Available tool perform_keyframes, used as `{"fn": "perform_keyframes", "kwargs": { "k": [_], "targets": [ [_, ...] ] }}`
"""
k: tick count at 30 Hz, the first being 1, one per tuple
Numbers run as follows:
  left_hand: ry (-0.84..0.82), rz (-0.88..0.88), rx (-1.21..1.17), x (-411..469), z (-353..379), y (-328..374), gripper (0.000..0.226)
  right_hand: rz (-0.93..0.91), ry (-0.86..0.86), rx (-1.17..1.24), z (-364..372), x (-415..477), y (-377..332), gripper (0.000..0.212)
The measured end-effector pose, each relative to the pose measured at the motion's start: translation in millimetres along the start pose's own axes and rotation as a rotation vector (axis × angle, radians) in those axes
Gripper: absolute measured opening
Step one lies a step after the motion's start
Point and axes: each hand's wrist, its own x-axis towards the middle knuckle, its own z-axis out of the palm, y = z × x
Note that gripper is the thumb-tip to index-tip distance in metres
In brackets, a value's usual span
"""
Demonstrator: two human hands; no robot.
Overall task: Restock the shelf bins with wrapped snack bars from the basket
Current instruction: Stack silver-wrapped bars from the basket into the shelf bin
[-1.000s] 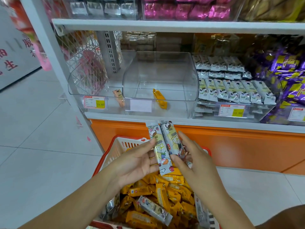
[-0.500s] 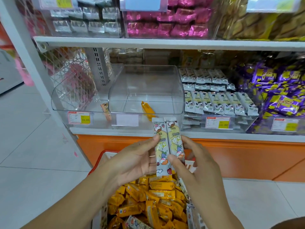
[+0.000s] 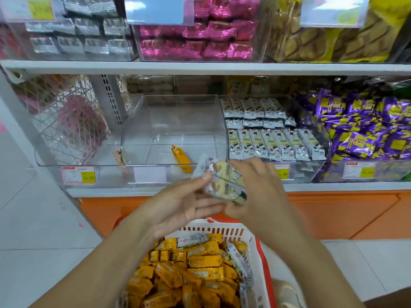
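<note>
Two pale, cartoon-printed wrapped snack bars [image 3: 224, 185], frame centre, gripped side by side in the curled right hand [image 3: 258, 187]; left hand [image 3: 182, 205] flat-fingered, thumb touching their ends; below, red-and-white plastic basket [image 3: 222, 230]; above, clear plastic shelf bin [image 3: 173, 121]

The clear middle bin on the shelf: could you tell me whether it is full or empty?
Almost empty: the clear middle bin holds a single orange bar lying on its floor.

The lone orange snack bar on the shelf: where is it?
In the head view, the orange snack bar lies front right inside the clear middle bin, just left of the white-wrapped bars.
</note>
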Motion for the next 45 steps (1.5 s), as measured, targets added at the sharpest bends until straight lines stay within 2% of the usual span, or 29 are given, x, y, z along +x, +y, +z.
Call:
{"fn": "perform_keyframes", "kwargs": {
  "k": [2, 4, 7, 10, 14, 17, 20, 21, 24, 27, 30, 32, 34, 37, 39, 42, 45],
  "targets": [
    [-0.008, -0.069, 0.006, 0.0, -5.5, 11.1, 0.087, -0.11, -0.091, -0.08, -16.2, 10.4, 7.9, 0.073],
    [-0.028, -0.125, 0.108, -1.2, -7.2, 18.1, 0.085, -0.202, -0.144, -0.168, -27.0, 17.0, 10.8, 0.079],
    [-0.042, -0.147, 0.284, -1.7, -2.3, 18.8, 0.05, -0.307, -0.193, -0.284, -28.2, 20.2, 9.6, 0.083],
    [-0.014, -0.186, 0.363, 2.2, 9.3, 9.8, 0.039, -0.397, -0.156, -0.262, -18.9, 22.1, 6.9, 0.063],
    [0.039, -0.168, 0.121, 13.4, 19.9, -9.9, 0.027, -0.417, -0.197, -0.198, -8.4, 28.1, 8.1, 0.05],
    [0.027, -0.132, -0.015, 20.2, 22.1, -16.7, 0.02, -0.345, -0.088, -0.08, -8.2, 27.6, 13.8, 0.037],
    [0.082, -0.047, -0.005, 24.0, 27.4, -15.4, 0.032, -0.177, 0.137, -0.019, -12.1, 25.0, 17.0, 0.035],
    [0.108, -0.005, 0.012, 24.9, 28.8, -14.2, 0.035, -0.104, 0.165, 0.013, -14.0, 23.6, 16.7, 0.037],
    [0.162, 0.118, 0.099, 27.0, 29.5, -11.8, 0.038, 0.085, 0.083, 0.28, -16.1, 18.7, 14.9, 0.036],
    [0.173, 0.144, 0.11, 26.1, 29.0, -11.0, 0.034, 0.204, 0.072, 0.579, -13.8, 17.5, 18.0, 0.027],
    [0.097, 0.105, -0.076, 24.5, 29.9, -8.3, 0.031, 0.293, 0.084, 0.851, -4.4, 18.4, 18.0, 0.021],
    [0.027, 0.096, -0.2, 23.4, 31.8, -5.4, 0.028, 0.278, 0.111, 0.826, 3.3, 17.9, 15.8, 0.018],
    [-0.011, 0.115, -0.254, 22.7, 33.0, -3.8, 0.027, 0.253, 0.144, 0.671, 8.7, 16.8, 14.0, 0.024],
    [-0.001, 0.166, -0.244, 21.9, 34.5, -2.4, 0.033, 0.2, 0.141, 0.446, 7.9, 15.4, 5.9, 0.06],
    [-0.005, 0.179, -0.254, 21.9, 34.8, -0.9, 0.038, 0.172, 0.129, 0.375, 6.1, 16.3, 0.4, 0.075],
    [-0.018, 0.185, -0.231, 21.2, 33.9, 2.6, 0.043, 0.122, 0.148, 0.298, 6.7, 19.1, -5.4, 0.085],
    [-0.036, 0.203, -0.141, 18.9, 34.7, 7.0, 0.043, 0.064, 0.209, 0.25, 5.9, 21.3, -13.2, 0.082]
  ]
}}
